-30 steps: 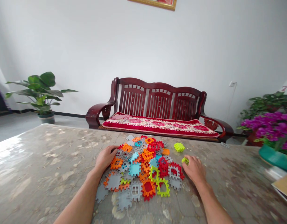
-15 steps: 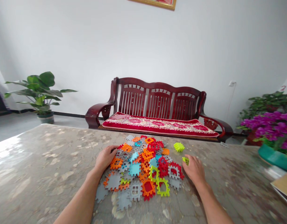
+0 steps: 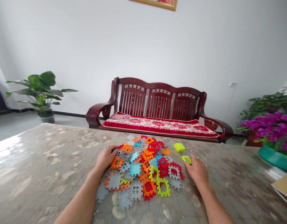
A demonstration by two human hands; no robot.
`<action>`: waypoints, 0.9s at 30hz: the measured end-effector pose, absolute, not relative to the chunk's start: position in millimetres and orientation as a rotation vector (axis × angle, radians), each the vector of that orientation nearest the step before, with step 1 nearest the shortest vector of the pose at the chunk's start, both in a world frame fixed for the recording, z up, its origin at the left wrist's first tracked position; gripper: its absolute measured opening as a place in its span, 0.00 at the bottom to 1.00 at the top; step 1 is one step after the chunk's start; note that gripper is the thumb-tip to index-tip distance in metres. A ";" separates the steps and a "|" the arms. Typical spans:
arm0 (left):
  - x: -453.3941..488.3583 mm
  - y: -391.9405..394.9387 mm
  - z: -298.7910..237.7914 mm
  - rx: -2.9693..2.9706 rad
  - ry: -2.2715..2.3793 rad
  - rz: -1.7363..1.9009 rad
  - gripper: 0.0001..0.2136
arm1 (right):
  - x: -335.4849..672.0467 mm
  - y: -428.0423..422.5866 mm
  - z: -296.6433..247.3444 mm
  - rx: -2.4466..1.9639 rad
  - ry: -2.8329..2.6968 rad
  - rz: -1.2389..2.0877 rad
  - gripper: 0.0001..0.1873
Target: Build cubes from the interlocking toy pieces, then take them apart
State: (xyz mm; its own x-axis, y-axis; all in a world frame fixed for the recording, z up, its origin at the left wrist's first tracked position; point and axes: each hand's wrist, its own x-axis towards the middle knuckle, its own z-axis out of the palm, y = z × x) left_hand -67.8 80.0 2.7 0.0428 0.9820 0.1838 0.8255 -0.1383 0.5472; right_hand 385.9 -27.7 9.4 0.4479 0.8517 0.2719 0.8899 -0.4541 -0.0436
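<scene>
A heap of interlocking plastic tiles (image 3: 135, 169) in grey, orange, red, blue and lime lies on the table, many with window-like cut-outs. My left hand (image 3: 107, 158) rests at the heap's left edge, fingers loosely bent beside an orange tile (image 3: 117, 163), with nothing visible in them. Right of the heap, a lime window tile (image 3: 186, 159) lies flat. My right hand (image 3: 197, 169) is at its right edge, fingers loosely apart; contact there is hard to make out. Just behind sits a small lime tile stack (image 3: 179, 147).
The patterned table (image 3: 52, 168) stretches out on both sides. Purple flowers in a teal pot (image 3: 274, 158) and a tan box (image 3: 284, 186) stand at the right. Beyond the table is a wooden bench (image 3: 157, 102); a grey piece (image 3: 224, 145) lies near the far edge.
My right hand has shifted slightly right, away from the lime window tile, and more of that tile now shows. My left hand and the heap look unchanged.
</scene>
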 end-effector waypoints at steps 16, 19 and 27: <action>-70.5 84.4 -2.7 2.033 1.829 0.757 0.17 | 392.0 -27.6 10.0 -2.521 -1.494 -0.272 0.22; -70.6 84.2 -2.3 2.040 1.827 0.760 0.18 | 395.3 -26.6 6.4 -2.437 -1.399 -0.211 0.25; -69.6 82.1 0.5 2.017 1.821 0.784 0.17 | 405.4 -18.6 9.0 -2.167 -1.066 -0.006 0.32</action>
State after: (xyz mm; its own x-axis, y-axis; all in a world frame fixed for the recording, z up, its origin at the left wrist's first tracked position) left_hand -69.6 82.1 0.5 0.0410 0.9815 0.1873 0.8107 -0.1422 0.5679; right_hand 405.4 -18.6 9.0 0.6592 0.6908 0.2971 0.6939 -0.4065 -0.5944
